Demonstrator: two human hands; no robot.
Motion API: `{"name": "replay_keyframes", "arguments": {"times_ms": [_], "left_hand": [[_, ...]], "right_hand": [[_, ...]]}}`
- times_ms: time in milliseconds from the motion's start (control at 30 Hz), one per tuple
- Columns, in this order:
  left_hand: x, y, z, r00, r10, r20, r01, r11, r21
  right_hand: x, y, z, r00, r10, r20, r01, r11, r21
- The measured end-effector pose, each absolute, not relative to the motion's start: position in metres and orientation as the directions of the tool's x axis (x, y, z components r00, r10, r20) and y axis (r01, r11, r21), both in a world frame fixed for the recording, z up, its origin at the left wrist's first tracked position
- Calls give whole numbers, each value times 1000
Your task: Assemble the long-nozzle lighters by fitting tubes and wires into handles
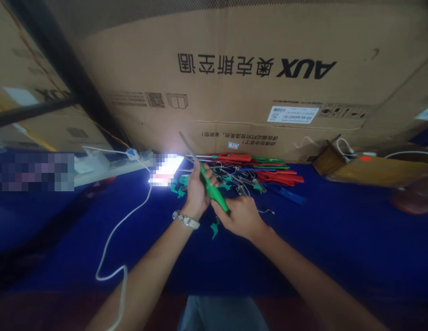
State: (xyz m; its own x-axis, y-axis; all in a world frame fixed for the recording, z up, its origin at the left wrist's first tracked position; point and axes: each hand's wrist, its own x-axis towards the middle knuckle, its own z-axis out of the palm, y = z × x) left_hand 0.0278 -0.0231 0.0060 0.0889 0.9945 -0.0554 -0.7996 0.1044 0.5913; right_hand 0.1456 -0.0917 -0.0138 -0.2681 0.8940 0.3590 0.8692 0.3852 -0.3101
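A green long-necked lighter (214, 195) is held between both hands above the blue table, tilted with its dark metal tube pointing up and to the left. My left hand (196, 193), with a watch on the wrist, is closed around its upper body near the tube. At the lower end of the handle, my right hand (242, 217) is closed with the thumb against it. Just beyond the hands lies a pile of lighter parts: red handle shells (281, 177), small green trigger pieces (226, 183) and thin white wires. One loose green piece (214, 230) is below my hands.
A large cardboard box (234, 87) stands behind the blue table (179, 266). A brightly lit phone screen (167, 170) is left of my hands, beside a white power strip (107, 165). Its white cable (112, 234) runs toward me. An open carton (373, 171) sits at the right.
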Motion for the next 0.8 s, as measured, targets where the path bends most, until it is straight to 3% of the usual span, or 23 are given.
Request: {"name": "replay_keyframes", "arguments": {"times_ms": [67,167,233,333,433,533,700,800], "left_hand": [[27,-23,7,129,988,-81,-816,153,557],[27,-24,10,163,975,-150,-857,215,467],[27,-24,12,236,957,-171,-885,284,369],[26,-23,13,359,930,-71,-891,365,270],[26,-21,14,371,928,-21,-882,360,304],[29,-23,14,329,944,-34,-872,318,373],[33,-27,14,299,954,-21,-856,278,436],[28,-28,13,336,942,-24,-858,316,405]], "right_hand": [[142,-93,-14,-268,881,390,891,381,-248],[138,-94,-15,-271,874,403,883,393,-258],[137,-93,-15,-265,884,385,847,404,-346],[140,-92,-17,-239,923,303,701,380,-603],[142,-90,-19,-252,953,170,491,277,-826],[141,-88,-21,-237,968,82,303,154,-940],[133,-85,-25,-216,976,26,-28,21,-999],[128,-85,-26,-261,964,-55,-157,-99,-983]]}}
